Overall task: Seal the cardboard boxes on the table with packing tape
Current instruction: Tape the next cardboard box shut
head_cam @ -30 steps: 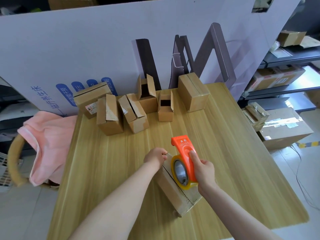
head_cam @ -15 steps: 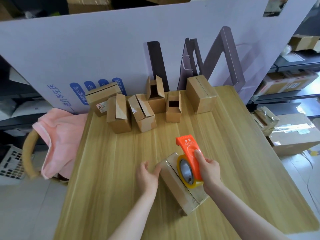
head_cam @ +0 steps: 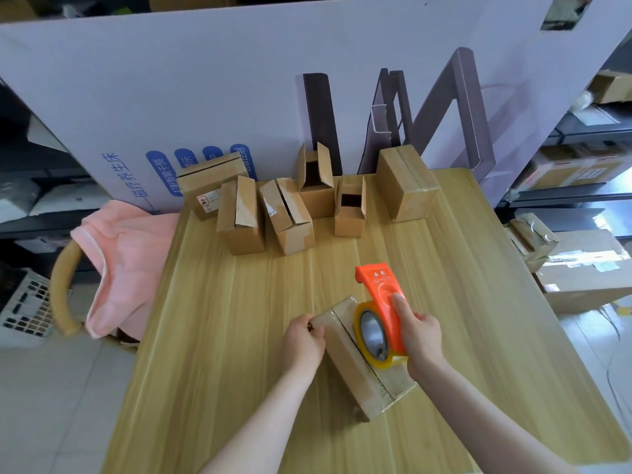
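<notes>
The right hand (head_cam: 422, 340) grips the orange plastic tape dispenser (head_cam: 383, 295) atop the long brown cardboard box (head_cam: 345, 354), and the left hand (head_cam: 302, 340) pinches its far corner. Beyond both hands, smaller cardboard boxes (head_cam: 316, 189) gape open (most sealing remains, I'd judge).

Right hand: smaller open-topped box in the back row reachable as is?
Probably not yet. The way across the table to the small open box looks free, but the right hand grips the tape dispenser on the near box, so it must let go first.
</notes>
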{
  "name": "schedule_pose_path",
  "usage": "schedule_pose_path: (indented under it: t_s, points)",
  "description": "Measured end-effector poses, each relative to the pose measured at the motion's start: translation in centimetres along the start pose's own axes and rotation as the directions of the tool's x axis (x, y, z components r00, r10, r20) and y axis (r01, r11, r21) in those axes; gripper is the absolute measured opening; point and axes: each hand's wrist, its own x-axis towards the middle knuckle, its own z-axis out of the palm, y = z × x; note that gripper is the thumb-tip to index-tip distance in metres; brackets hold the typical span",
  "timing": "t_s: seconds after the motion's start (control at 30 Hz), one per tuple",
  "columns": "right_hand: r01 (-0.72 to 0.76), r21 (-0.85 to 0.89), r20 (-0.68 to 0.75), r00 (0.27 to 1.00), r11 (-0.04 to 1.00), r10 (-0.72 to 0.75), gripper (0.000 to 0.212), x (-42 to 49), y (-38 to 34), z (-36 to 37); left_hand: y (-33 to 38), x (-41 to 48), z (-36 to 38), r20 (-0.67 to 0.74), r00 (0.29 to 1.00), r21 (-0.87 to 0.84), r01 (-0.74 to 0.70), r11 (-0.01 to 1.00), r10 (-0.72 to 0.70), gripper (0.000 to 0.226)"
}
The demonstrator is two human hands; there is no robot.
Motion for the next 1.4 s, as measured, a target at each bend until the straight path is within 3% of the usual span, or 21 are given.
schedule_pose_path:
  t_s: [0.27, 0.5, 0.63, 0.7, 0.77, 0.97, 1.23, 1.33, 1.4]
  points:
    - [0.030, -0.019, 0.041, 0.999, 0.999, -0.030, 0.053, -0.5, -0.2, 0.5, 0.8, 0.5, -0.5, 0.065, 0.998, 0.106, 0.006, 0.994, -0.013, 0.030]
    - [0.014, 0.034, 0.016, 1.000, 0.999, -0.014, 0.047, -0.7, -1.1, -0.3, 0.0, -1.0, -0.9, 0.062, 0.976, -0.269, 0.216, 0.939, -0.207, 0.063]
    - [-0.003, 0.069, -0.032, 0.999, 0.998, 0.005, 0.048, -0.8, -0.6, -1.2, -1.8, -5.0, 1.0, 0.328, 0.903, -0.354, 0.389, 0.851, -0.277, 0.073]
    - [-0.007, 0.062, -0.040, 0.999, 0.998, 0.009, 0.048, -0.9, -0.5, -1.2, -2.3, -6.0, 2.1, 0.382, 0.901, -0.384, 0.358, 0.851, -0.207, 0.050]
    - [-0.002, 0.055, -0.050, 0.999, 0.998, 0.005, 0.049, -0.9, -0.5, -1.1, -1.9, -5.8, 2.7, 0.329, 0.935, -0.401, 0.264, 0.877, -0.131, 0.024]
    - [0.009, 0.110, -0.111, 0.994, 0.994, 0.004, 0.047, -0.6, -1.2, -0.3, 0.3, -2.9, 1.0, 0.272, 0.959, -0.424, 0.191, 0.885, -0.077, 0.048]
    - [0.008, 0.125, -0.139, 0.990, 0.992, 0.010, 0.049, -0.6, -0.2, -0.2, -5.1, -7.6, 0.8, 0.463, 0.881, -0.300, 0.264, 0.917, -0.102, 0.015]
    - [0.014, 0.114, -0.133, 0.991, 0.993, 0.002, 0.050, -0.6, -0.2, -0.2, -4.9, -7.7, 1.1, 0.426, 0.898, -0.338, 0.267, 0.902, -0.106, 0.005]
    - [0.018, 0.122, -0.138, 0.990, 0.992, -0.002, 0.049, -0.6, -0.1, -0.2, -4.8, -7.3, 0.9, 0.377, 0.916, -0.446, 0.306, 0.841, -0.134, 0.005]
